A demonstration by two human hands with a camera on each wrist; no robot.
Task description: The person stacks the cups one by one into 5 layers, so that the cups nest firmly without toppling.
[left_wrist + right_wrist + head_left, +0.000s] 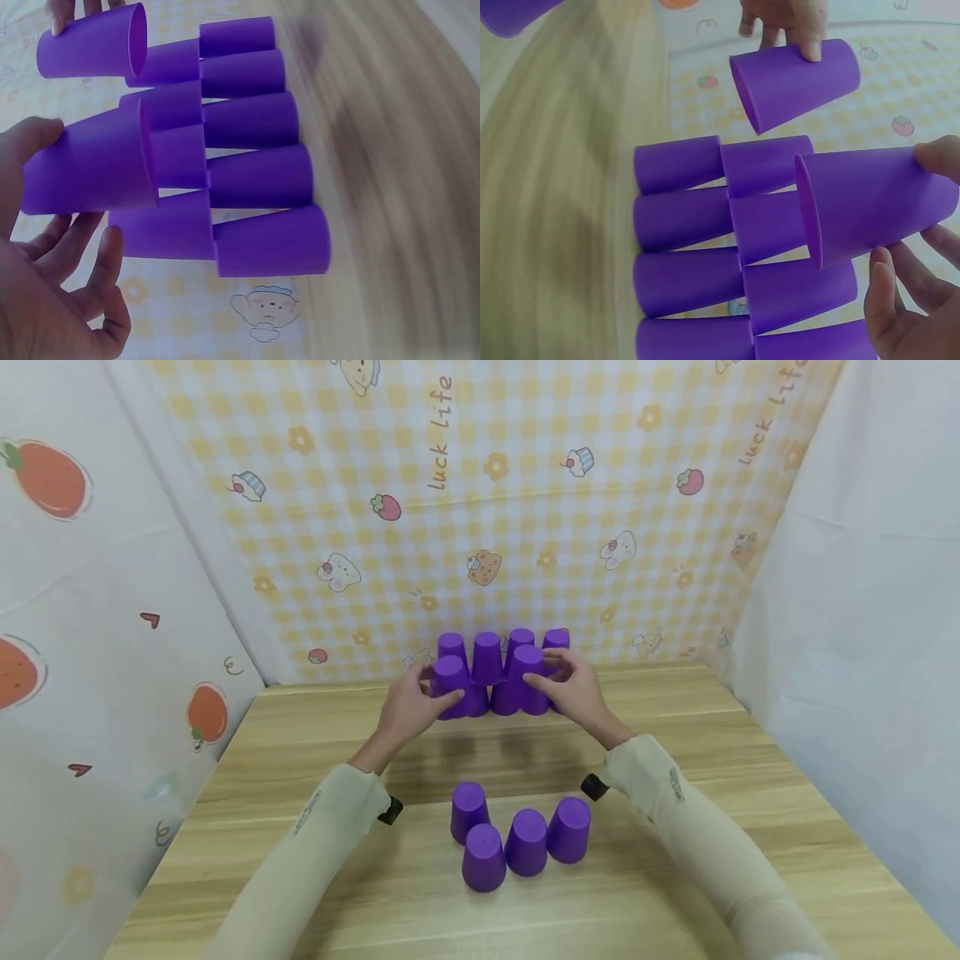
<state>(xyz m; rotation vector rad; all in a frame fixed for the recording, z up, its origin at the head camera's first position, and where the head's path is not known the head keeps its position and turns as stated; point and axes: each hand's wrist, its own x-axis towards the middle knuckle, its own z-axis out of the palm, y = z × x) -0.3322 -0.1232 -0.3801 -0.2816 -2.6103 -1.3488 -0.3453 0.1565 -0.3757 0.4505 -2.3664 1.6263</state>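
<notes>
My left hand [405,706] grips an upside-down purple cup [451,678] between thumb and fingers. Another purple cup [528,667], also mouth down, is pinched in my right hand [577,692]. Both held cups are in front of a two-tier wall of inverted purple cups, whose upper row [487,658] rests on the lower row [505,700]. From the left wrist view, the left hand's cup [90,169] hangs apart from the upper tier [169,225]. In the right wrist view the right hand's cup [874,202] overlaps that tier, its rim facing the lower cups [690,281].
Several more inverted purple cups [483,858] stand close together on the wooden table [315,860], nearer the person. A yellow checked cloth [465,535] hangs behind the wall of cups. White cloths flank the table, the left one [112,677] printed with fruit.
</notes>
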